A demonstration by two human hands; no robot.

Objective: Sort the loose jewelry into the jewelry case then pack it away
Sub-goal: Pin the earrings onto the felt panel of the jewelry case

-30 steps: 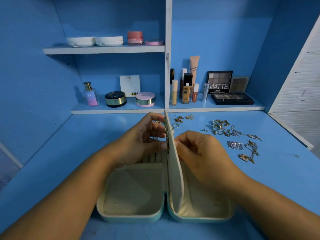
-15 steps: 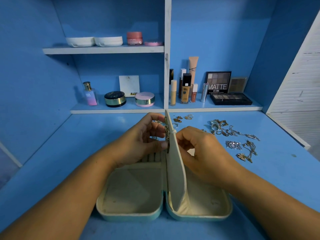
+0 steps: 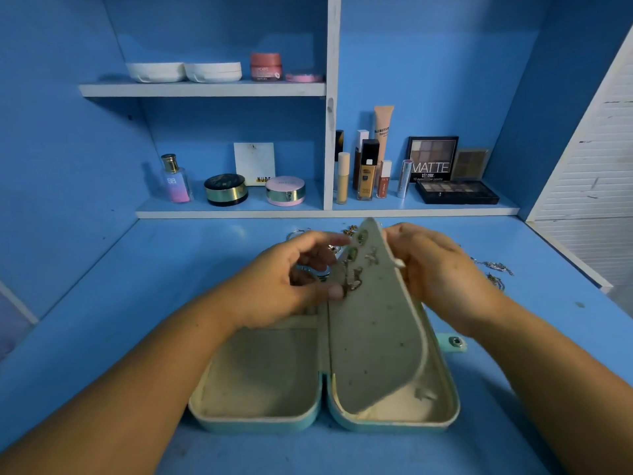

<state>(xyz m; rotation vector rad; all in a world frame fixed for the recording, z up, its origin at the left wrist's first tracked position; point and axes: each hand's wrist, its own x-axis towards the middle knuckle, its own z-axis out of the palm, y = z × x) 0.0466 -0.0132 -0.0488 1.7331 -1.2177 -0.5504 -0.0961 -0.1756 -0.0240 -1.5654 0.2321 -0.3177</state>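
Observation:
The mint jewelry case (image 3: 253,419) lies open on the blue desk in front of me. Its cream middle flap (image 3: 373,337) leans to the right, with several small earrings (image 3: 356,269) pinned near its top. My left hand (image 3: 274,286) is at the flap's left face, with its thumb tip by a gold earring at the flap's edge and its index tip at the top. My right hand (image 3: 442,272) grips the flap's upper right edge from behind. Loose jewelry (image 3: 496,269) lies on the desk to the right, partly hidden by that hand.
A snap tab (image 3: 454,342) sticks out of the case's right side. More small jewelry pieces (image 3: 298,233) lie behind my hands. Makeup bottles (image 3: 368,173), an eyeshadow palette (image 3: 455,192) and compacts (image 3: 226,188) stand on the low shelf at the back.
The flap has swung from upright to leaning right, so its earring face now shows. My right hand moved up behind its top edge. The view has come closer.

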